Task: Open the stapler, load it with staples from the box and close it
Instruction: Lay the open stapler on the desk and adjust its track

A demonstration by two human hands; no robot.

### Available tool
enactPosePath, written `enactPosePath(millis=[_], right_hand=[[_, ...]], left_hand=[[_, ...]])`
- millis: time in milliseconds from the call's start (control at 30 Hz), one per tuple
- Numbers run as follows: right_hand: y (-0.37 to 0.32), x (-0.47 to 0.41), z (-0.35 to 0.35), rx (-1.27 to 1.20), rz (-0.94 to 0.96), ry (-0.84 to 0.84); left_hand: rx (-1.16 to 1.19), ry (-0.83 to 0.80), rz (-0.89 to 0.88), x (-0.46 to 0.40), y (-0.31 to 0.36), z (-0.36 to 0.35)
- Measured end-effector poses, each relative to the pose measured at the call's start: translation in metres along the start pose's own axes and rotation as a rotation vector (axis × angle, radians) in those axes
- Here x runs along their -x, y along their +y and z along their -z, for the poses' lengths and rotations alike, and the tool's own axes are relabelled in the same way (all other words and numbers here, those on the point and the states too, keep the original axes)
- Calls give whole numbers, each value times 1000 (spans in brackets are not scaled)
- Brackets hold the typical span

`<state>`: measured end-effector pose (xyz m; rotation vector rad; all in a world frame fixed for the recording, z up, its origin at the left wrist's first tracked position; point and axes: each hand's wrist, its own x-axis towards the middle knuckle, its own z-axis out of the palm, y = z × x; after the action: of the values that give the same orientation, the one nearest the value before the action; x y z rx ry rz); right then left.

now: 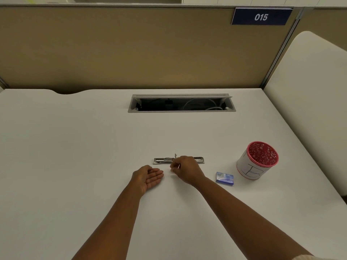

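Lying flat on the white desk [75, 147], the stapler [163, 160] is opened out into a long metal strip running left to right, roughly midway across the desk's width and nearer the front edge than the back. Its staple channel faces up, and a small metal part stands upright near its middle.

Head view: the right hand [185, 169] is positioned over the middle of the stapler, covering part of the right half. Its fingers are curled, and thumb and forefinger pinch a thin, pale, short item [178, 166] just in front of the channel; whether this item is a strip of staples cannot be told at this size. The pinch point sits just beside the stapler's near edge, slightly toward the front of the desk.

The left hand [148, 178] rests on the desk with palm turned up and fingers straight and relaxed, holding nothing. It lies just in front of the stapler's left end, apart from it, with fingertips pointing toward the right hand.

The blue staple box [224, 178] lies on the desk to the right of the right wrist, toward the right edge. A red-rimmed cylindrical pen holder [257, 160] with a white outer wall stands beyond the box, nearer the right edge.

A recessed cable tray [181, 103] is set into the desk near its back edge. A blue sign [261, 16] reading 015 hangs on the partition behind.
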<state>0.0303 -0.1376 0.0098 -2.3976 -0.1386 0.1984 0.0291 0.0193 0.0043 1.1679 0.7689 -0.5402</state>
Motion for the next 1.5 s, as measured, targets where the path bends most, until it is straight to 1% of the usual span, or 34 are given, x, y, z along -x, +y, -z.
enactPosePath(millis=[133, 300, 400, 600, 867, 1067, 1200, 1500], right_hand=[[0, 0, -8, 3, -58, -134], [-7, -9, -9, 118, -76, -203], [-10, -12, -10, 204, -47, -240], [-13, -12, -20, 377, 29, -220], [-12, -19, -24, 445, 21, -218], [-10, -17, -26, 490, 93, -228], [-9, -16, -26, 532, 168, -266], [-12, -11, -13, 523, 125, -450]], left_hand=[[-6, -2, -1, 0, 0, 3], [-3, 5, -6, -1, 2, 1], [2, 10, -9, -1, 1, 1], [-6, 19, -15, 1, 1, 1], [-19, 17, -9, 3, 2, 0], [-22, 15, -8, 3, 1, -1], [-25, 16, -12, 3, 2, -1], [-124, 30, -11, 3, 2, -3]])
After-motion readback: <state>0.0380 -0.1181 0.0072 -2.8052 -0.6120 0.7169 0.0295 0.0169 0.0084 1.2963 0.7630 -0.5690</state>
